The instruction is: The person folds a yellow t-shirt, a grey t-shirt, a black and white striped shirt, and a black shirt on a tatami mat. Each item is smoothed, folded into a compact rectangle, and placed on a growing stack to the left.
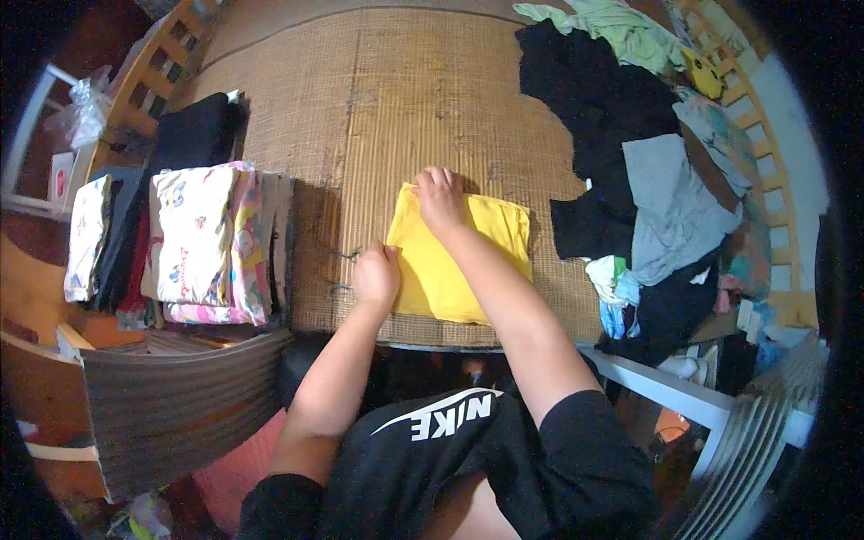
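Note:
A yellow garment (468,261), folded into a rough square, lies flat on the woven mat in front of me. My left hand (376,277) is closed at its left edge, thumb and fingers pinching the cloth. Across the upper left part of the garment reaches my right hand (439,200), its fingers bent over the top edge and gripping there. The right forearm passes over the garment and hides some of its right side. What kind of garment it is, the folds do not show.
Folded clothes (192,234) stand in stacks at the left, with a dark folded pile (193,130) behind them. Loose black clothes (594,90), a grey garment (670,202) and a light green cloth (630,31) lie heaped at the right. Wooden rails (769,171) border the woven mat (378,99).

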Demonstrator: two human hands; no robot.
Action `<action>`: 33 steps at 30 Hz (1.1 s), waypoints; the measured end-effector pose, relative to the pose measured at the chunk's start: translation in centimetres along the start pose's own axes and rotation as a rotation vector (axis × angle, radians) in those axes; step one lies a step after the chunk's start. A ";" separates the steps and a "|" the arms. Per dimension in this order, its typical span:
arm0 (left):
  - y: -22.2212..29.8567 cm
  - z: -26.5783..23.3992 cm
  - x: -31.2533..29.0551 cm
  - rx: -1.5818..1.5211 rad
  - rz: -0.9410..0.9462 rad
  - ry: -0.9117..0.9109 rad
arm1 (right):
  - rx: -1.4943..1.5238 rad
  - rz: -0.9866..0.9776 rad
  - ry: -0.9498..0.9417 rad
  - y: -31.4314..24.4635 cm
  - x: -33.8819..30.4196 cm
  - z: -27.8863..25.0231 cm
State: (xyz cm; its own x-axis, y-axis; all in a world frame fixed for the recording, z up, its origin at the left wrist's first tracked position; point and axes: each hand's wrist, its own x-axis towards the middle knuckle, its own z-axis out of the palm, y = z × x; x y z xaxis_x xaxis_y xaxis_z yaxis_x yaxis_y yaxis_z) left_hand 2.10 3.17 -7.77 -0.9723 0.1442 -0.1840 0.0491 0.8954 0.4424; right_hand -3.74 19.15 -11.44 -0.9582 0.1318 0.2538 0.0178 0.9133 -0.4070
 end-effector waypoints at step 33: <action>2.5 -0.3 -2.6 -1.838 -0.681 -0.659 | 1.333 0.937 0.006 2.5 -13.9 -10.2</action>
State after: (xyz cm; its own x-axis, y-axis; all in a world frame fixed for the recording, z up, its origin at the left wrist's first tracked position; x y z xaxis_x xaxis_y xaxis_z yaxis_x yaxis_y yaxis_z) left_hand 4.70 4.87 -5.88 -0.5018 0.5147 -0.6952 -0.8472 -0.4547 0.2748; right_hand 12.50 23.52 -7.06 -0.7535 0.4225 -0.5037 0.3121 -0.4444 -0.8397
